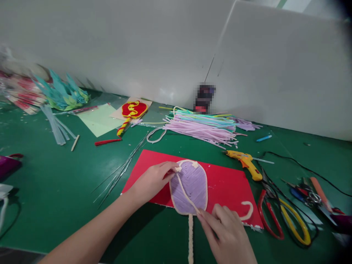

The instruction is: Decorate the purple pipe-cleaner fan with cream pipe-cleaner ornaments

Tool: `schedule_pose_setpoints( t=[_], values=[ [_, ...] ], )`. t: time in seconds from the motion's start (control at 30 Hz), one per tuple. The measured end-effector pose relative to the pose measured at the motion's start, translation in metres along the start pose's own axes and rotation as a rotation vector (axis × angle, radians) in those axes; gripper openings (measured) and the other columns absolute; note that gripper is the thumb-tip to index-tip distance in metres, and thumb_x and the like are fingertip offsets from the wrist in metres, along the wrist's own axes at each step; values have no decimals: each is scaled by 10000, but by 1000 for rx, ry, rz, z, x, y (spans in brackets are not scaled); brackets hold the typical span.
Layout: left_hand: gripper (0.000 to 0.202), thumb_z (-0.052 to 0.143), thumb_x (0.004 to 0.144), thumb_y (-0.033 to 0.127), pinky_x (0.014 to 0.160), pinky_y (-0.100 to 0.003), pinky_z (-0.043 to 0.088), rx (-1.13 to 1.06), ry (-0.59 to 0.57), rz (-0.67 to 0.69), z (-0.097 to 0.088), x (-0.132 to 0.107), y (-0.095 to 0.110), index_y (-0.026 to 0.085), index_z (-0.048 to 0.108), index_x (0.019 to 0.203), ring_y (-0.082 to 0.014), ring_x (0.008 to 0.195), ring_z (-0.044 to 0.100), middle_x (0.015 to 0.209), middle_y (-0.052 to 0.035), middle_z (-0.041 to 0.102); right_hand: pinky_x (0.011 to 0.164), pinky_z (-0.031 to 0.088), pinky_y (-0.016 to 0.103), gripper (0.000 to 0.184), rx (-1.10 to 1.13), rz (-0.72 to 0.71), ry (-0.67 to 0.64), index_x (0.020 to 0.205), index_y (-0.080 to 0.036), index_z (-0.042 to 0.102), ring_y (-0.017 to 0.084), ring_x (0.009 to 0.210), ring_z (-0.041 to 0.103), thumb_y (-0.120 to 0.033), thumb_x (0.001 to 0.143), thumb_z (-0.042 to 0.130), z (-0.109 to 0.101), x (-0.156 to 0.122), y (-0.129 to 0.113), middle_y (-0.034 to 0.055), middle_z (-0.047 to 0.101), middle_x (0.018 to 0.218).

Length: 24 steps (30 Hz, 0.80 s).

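A purple oval fan shape [192,181] with a cream border lies on a red sheet [225,185]; a twisted cream handle [190,238] hangs from its bottom. A cream pipe cleaner [185,192] runs diagonally across the purple face. My left hand [152,179] pinches the strand's upper end at the fan's top left edge. My right hand [225,231] pinches its lower end at the fan's bottom, near the handle. A curved cream scrap [247,211] lies on the red sheet to the right.
A yellow glue gun [246,162] and scissors with red and yellow handles [277,220] lie to the right. A pile of pastel pipe cleaners [202,126] sits behind the sheet. A red and yellow fan [133,110], thin wires [121,172] and teal paper shapes [64,93] lie to the left.
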<state>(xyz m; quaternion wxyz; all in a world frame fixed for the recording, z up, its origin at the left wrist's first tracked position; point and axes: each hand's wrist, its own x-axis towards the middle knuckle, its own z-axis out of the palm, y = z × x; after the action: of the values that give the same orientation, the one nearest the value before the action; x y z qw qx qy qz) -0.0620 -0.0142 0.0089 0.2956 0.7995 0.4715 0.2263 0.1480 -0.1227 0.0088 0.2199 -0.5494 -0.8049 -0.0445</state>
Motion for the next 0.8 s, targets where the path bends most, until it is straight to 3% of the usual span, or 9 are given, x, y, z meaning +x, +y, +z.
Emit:
schedule_pose_setpoints(
  t=[0.5, 0.8],
  values=[
    [169, 478, 823, 203, 821, -204, 455, -7, -25, 8, -2, 0, 1, 248, 532, 977, -108, 933, 586, 1029, 34, 612, 581, 222, 278, 264, -58, 8, -17, 902, -240, 647, 134, 601, 391, -258, 894, 384, -2, -5, 3, 8, 427, 602],
    [164, 457, 833, 208, 818, -245, 464, 7, -20, 26, -1, 0, 1, 232, 541, 972, -133, 920, 589, 1023, 6, 612, 565, 224, 276, 220, -79, -48, -5, 953, -238, 645, 125, 567, 381, -255, 871, 441, -5, -4, 3, -4, 399, 577]
  ],
)
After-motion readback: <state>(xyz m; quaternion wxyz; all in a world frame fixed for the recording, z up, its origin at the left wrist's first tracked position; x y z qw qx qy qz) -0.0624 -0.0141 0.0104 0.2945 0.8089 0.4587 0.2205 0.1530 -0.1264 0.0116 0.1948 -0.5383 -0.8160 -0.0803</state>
